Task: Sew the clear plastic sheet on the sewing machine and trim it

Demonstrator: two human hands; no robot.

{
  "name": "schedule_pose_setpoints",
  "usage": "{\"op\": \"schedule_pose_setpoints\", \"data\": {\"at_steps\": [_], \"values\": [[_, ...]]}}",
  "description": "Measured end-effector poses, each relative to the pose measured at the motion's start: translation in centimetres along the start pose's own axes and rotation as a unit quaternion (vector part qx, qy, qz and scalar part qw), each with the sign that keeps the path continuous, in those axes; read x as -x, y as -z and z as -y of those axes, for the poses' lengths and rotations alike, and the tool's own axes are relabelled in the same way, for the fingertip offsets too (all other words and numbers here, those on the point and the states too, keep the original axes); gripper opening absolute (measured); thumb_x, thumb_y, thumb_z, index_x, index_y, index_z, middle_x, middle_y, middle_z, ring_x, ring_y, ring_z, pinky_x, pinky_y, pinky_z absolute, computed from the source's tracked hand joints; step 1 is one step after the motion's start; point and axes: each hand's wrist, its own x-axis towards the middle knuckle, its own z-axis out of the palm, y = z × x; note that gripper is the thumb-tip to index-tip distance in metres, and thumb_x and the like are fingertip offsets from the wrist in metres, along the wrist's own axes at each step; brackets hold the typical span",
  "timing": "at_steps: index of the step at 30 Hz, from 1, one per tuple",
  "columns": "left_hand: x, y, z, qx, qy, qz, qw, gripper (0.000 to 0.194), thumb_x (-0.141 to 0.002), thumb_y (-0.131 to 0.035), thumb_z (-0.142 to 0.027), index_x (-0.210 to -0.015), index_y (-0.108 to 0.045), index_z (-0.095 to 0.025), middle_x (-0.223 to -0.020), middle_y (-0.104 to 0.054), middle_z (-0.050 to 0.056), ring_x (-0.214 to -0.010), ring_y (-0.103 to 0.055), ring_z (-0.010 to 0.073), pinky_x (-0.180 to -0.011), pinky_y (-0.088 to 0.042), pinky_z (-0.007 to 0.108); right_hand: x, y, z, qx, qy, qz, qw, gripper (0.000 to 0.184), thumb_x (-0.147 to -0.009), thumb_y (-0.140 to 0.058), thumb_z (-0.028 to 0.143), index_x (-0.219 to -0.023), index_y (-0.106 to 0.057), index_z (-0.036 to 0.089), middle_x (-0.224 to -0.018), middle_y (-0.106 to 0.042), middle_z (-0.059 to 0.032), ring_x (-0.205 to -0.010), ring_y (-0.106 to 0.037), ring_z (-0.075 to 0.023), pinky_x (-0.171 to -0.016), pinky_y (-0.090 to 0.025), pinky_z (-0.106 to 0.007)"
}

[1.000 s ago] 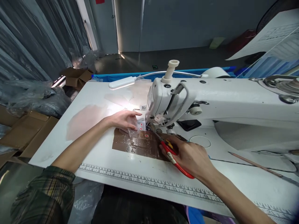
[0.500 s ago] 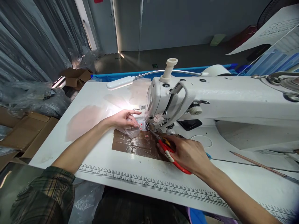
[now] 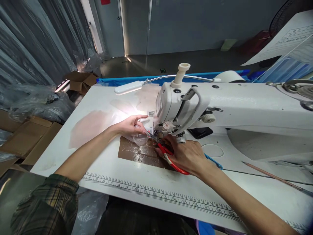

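My left hand (image 3: 130, 125) lies left of the needle area of a white sewing machine (image 3: 234, 104). Its thumb and fingers pinch a sheer pale fabric (image 3: 140, 139), while the index finger points out toward the machine. Red-handled scissors (image 3: 168, 160) are gripped in my right hand (image 3: 189, 155), which is under the machine head. Their metal blades reach left to the fabric edge beside my left fingertips. Whether the blade tips touch the thread or fabric is too small to tell. Both hands are above a brown taped patch (image 3: 135, 152) on the white table (image 3: 97, 160).
A printed ruler (image 3: 156, 194) runs along the table's front edge. A white lamp (image 3: 129, 88) on a bendable neck lights the left side. To the right lie a brown pencil-like stick (image 3: 271, 174) and a blue-handled tool (image 3: 213, 160). Cardboard boxes (image 3: 36, 137) stand at left.
My right hand has moved left and slightly up with the scissors, bringing the blades to my left fingertips. More of the blue-handled tool shows. My left hand stays nearly still.
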Motion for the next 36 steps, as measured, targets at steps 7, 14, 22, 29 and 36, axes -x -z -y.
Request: {"op": "schedule_pose_setpoints", "data": {"at_steps": [7,14,22,29,36], "values": [[0.0,0.0,0.5,-0.011,-0.017,0.008,1.0,0.097,-0.075,-0.077,-0.01,-0.153,-0.019,-0.012,-0.078,-0.069,0.003,-0.074,-0.065,0.0114,-0.073,-0.048,0.026,-0.4,0.5,0.4,-0.036,-0.001,0.012,0.999,0.048,-0.09,-0.043,0.06,-0.113,-0.062,0.022,-0.086,-0.073,-0.0092,-0.075,-0.068,-0.027,-0.057,-0.034,-0.031],[-0.3,0.2,0.8,-0.003,-0.021,0.008,1.0,0.099,-0.073,-0.077,-0.008,-0.153,-0.019,-0.012,-0.078,-0.07,0.002,-0.073,-0.066,0.0107,-0.075,-0.049,0.026,-0.6,1.1,0.9,-0.043,-0.004,0.025,0.999,0.045,-0.091,-0.045,0.057,-0.116,-0.063,0.024,-0.094,-0.073,-0.0094,-0.085,-0.068,-0.0281,-0.062,-0.037,-0.031],[0.0,-0.1,0.4,-0.007,-0.014,-0.004,1.0,0.098,-0.073,-0.077,-0.01,-0.153,-0.02,-0.011,-0.077,-0.07,0.003,-0.077,-0.067,0.0135,-0.073,-0.048,0.027,-0.9,0.5,0.4,-0.086,0.01,0.014,0.996,0.039,-0.09,-0.045,0.055,-0.101,-0.066,0.024,-0.081,-0.073,-0.0056,-0.071,-0.066,-0.0234,-0.057,-0.034,-0.029],[0.0,0.1,0.6,-0.02,-0.019,0.008,1.0,0.099,-0.074,-0.077,-0.014,-0.153,-0.019,-0.011,-0.083,-0.071,0.005,-0.076,-0.067,0.0132,-0.072,-0.048,0.027,-0.9,0.7,0.7,-0.079,0.009,0.031,0.996,0.042,-0.093,-0.041,0.054,-0.108,-0.065,0.023,-0.085,-0.074,-0.0072,-0.079,-0.067,-0.0259,-0.062,-0.038,-0.031],[-0.1,0.4,0.8,0.0,-0.018,0.019,1.0,0.101,-0.073,-0.079,-0.014,-0.153,-0.018,-0.013,-0.084,-0.072,0.005,-0.078,-0.068,0.0133,-0.071,-0.048,0.025,-0.8,1.7,1.5,-0.022,0.01,0.052,0.998,0.039,-0.093,-0.047,0.049,-0.117,-0.061,0.023,-0.104,-0.073,-0.0091,-0.095,-0.067,-0.03,-0.07,-0.042,-0.034]]}}
